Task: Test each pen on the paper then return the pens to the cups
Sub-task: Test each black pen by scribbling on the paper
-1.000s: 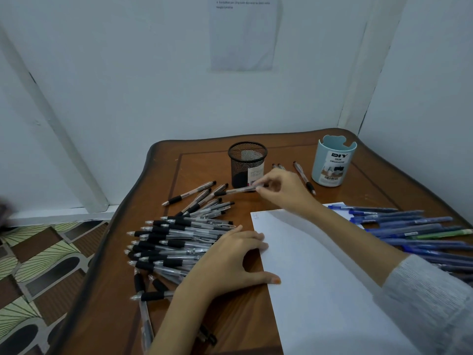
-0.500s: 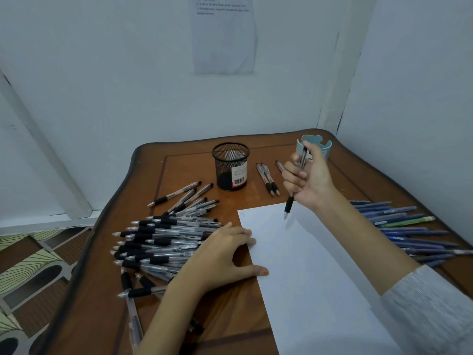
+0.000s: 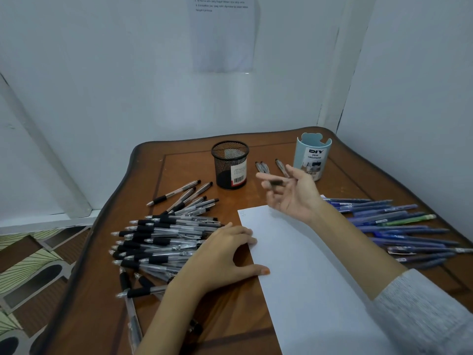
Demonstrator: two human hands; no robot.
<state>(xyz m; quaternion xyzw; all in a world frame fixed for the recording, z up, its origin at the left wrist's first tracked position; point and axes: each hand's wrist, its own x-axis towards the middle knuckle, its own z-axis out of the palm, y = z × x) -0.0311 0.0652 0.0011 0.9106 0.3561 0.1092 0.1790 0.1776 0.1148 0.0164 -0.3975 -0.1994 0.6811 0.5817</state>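
Observation:
My right hand hovers above the far corner of the white paper, palm turned up, with a blurred black-grip pen held across its fingers. My left hand rests on the table, its fingertips and thumb touching the paper's left edge. A small scribble marks the paper's far left corner. The black mesh cup and the light blue cup stand at the back. A pile of black-grip pens lies to the left and blue pens lie to the right.
The brown wooden table sits in a white-walled corner. Three loose pens lie between the two cups. A printed sheet hangs on the wall. Patterned floor shows beyond the table's left edge.
My right hand picked a pen from beside the mesh cup, held it tip-down over the paper, and now has turned palm-up with the pen across its fingers. The left hand stayed put.

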